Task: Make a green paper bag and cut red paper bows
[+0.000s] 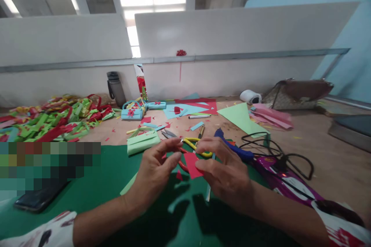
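Note:
My right hand (224, 166) pinches a small red paper piece (191, 164) between thumb and fingers above the green mat (116, 193). Just left of the paper, my left hand (158, 170) is open, thumb and fingers apart with nothing visible between them. Behind and under the hands lie yellow-handled scissors (189, 143) and a red handle (182, 166), both partly hidden. A folded light-green paper purse (142, 142) rests beyond my left hand. A blue glue gun (246, 155), partly covered, is beyond my right hand.
A purple power strip (286, 181) with black cables lies at right. A dark phone (40, 198) is at left. Behind are a pile of paper strips (58, 119), a grey bottle (116, 88), small blue paper purses (131, 114) and a handbag (298, 94).

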The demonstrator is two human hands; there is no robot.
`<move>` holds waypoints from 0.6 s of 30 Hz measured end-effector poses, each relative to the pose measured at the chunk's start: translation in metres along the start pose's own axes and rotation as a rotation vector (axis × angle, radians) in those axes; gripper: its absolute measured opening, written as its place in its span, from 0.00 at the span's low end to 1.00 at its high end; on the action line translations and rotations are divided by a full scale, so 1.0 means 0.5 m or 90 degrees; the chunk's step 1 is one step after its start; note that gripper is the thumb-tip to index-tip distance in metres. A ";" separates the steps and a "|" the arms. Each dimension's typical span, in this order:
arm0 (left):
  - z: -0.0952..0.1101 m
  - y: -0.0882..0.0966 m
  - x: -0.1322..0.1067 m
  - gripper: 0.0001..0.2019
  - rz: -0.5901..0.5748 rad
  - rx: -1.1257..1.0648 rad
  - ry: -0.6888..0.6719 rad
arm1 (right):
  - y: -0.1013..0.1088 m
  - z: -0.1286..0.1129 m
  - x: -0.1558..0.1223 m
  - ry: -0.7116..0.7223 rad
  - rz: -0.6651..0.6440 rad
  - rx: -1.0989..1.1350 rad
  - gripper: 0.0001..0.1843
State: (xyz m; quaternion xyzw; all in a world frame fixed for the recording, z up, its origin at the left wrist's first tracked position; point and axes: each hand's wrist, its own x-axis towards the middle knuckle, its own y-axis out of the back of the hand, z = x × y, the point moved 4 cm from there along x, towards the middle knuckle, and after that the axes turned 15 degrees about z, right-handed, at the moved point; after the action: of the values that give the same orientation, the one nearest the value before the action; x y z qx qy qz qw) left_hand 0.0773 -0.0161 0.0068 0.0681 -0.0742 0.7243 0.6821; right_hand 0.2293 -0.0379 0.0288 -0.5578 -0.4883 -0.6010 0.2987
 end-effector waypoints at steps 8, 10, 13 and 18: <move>-0.036 -0.040 -0.012 0.12 -0.069 -0.197 0.289 | -0.003 0.003 0.000 0.058 0.001 -0.049 0.11; -0.032 -0.041 -0.010 0.11 -0.066 -0.219 0.283 | -0.008 0.003 -0.005 0.064 -0.006 -0.056 0.11; -0.030 -0.041 -0.013 0.11 -0.067 -0.224 0.280 | -0.013 0.001 -0.010 0.078 -0.017 -0.051 0.11; -0.033 -0.038 -0.017 0.09 -0.052 -0.201 0.272 | -0.014 0.002 -0.009 0.055 -0.013 -0.033 0.09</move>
State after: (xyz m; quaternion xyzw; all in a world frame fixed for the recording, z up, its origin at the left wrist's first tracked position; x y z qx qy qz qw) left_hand 0.0968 -0.0201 -0.0107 -0.1905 -0.0375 0.6736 0.7132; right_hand 0.2245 -0.0354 0.0224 -0.5342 -0.4647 -0.6398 0.2987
